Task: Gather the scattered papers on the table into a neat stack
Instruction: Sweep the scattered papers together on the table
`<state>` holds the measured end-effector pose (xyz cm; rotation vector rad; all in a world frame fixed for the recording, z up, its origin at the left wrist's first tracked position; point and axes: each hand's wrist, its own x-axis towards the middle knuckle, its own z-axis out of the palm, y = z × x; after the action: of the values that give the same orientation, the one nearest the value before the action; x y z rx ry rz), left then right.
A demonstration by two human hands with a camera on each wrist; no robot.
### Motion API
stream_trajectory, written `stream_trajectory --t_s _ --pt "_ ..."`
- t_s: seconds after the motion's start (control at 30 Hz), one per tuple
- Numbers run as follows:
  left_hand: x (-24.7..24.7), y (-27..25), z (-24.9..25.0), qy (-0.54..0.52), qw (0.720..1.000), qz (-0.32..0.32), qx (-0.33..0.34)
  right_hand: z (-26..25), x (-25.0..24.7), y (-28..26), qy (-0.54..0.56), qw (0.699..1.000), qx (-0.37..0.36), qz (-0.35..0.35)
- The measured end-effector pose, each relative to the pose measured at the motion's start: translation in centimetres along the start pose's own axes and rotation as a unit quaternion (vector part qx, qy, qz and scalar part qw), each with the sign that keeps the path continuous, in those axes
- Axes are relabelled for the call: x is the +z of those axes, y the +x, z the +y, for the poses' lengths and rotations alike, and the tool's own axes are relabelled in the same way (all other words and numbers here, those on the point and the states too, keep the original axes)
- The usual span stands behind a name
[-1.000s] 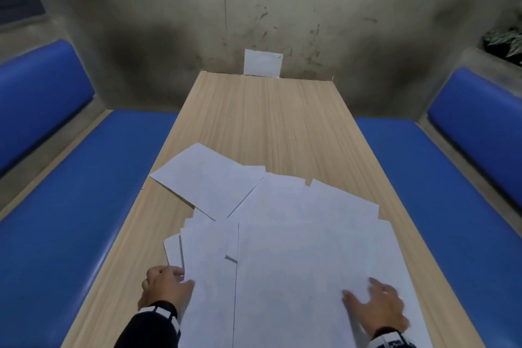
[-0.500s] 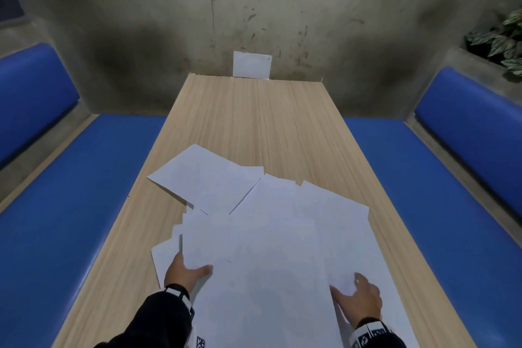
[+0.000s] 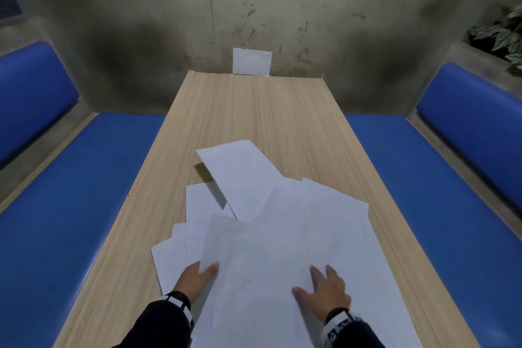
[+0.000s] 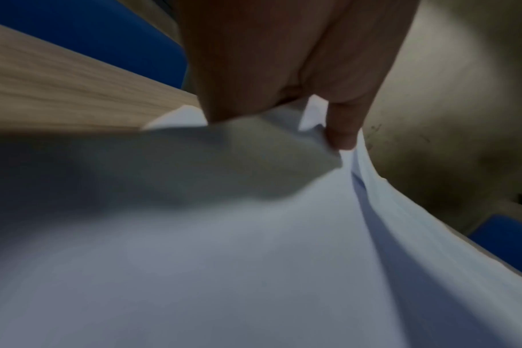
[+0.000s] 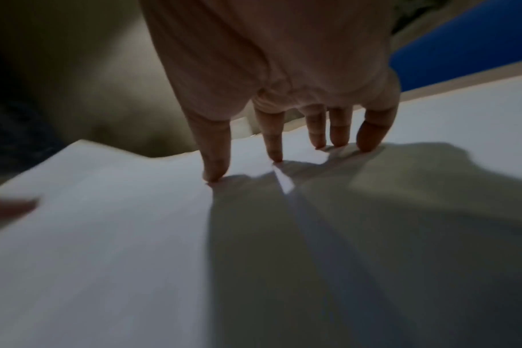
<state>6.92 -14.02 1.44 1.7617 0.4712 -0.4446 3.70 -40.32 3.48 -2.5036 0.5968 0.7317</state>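
Observation:
Several white sheets of paper [image 3: 296,234] lie fanned and overlapping on the near half of the wooden table [image 3: 254,110]. The farthest sheet [image 3: 240,175] sits askew with its left corner raised off the table, casting a shadow. My left hand [image 3: 204,271] holds the left edge of the upper sheets, thumb [image 4: 343,134] on top and fingers tucked under the paper. My right hand [image 3: 322,282] rests on the top sheet with spread, straight fingers [image 5: 273,150] pressing down by their tips.
A small white card [image 3: 251,61] leans against the grey wall at the table's far end. Blue padded benches [image 3: 70,206] [image 3: 452,192] run along both sides. A leafy plant [image 3: 505,34] sits on the ledge at the upper right.
Both hands slid inward and forward over the papers, pushing them closer together. The far sheet swung right and lifted at its left corner. My left hand went from beside the pile to holding its edge.

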Motion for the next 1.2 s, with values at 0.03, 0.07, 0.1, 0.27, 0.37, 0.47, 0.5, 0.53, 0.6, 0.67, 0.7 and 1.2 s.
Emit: stream_trajectory --t_s 0.03,0.07,0.1,0.27,0.37,0.47,0.5,0.53,0.6,0.67,0.7,1.2 --pt "0.6 -0.2 0.3 -0.002 1.000 -0.024 0.001 -0.6 0.8 -0.1 -0.020 1.000 -0.021 -0.003" --pt "1.1 -0.2 0.5 0.000 0.999 -0.048 0.002 -1.1 1.5 -0.3 -0.031 0.999 -0.042 -0.013" --pt "1.7 -0.3 0.6 0.011 0.998 -0.063 0.001 -1.4 2.2 -0.2 -0.034 0.997 -0.066 -0.023" --pt "2.9 0.1 0.4 0.074 0.997 -0.011 -0.005 -0.8 1.7 0.6 0.029 0.996 -0.079 -0.003" --pt "2.3 0.1 0.3 0.063 0.998 0.001 -0.015 2.7 -1.4 1.5 0.079 0.987 0.096 0.106" --pt "2.1 0.3 -0.1 0.051 0.998 0.012 -0.016 5.4 -3.8 1.9 0.137 0.959 0.209 0.135" --pt "2.1 0.4 -0.2 0.049 0.999 0.011 -0.018 5.6 -3.9 2.1 0.150 0.956 0.216 0.134" --pt "2.2 0.5 -0.4 0.046 0.999 0.010 -0.019 5.6 -3.9 2.2 0.170 0.954 0.212 0.128" --pt "2.4 0.6 -0.5 0.041 0.999 0.005 -0.023 5.1 -3.5 2.2 0.231 0.950 0.183 0.107" --pt "2.5 0.6 -0.4 0.041 0.999 -0.007 -0.026 4.6 -3.3 2.1 0.311 0.933 0.155 0.091" --pt "2.5 0.6 -0.3 0.042 0.999 -0.014 -0.027 4.4 -3.3 1.9 0.333 0.928 0.146 0.079" --pt "3.3 0.5 0.0 0.090 0.991 -0.094 -0.010 2.5 -0.6 2.6 0.442 0.895 -0.030 -0.045"
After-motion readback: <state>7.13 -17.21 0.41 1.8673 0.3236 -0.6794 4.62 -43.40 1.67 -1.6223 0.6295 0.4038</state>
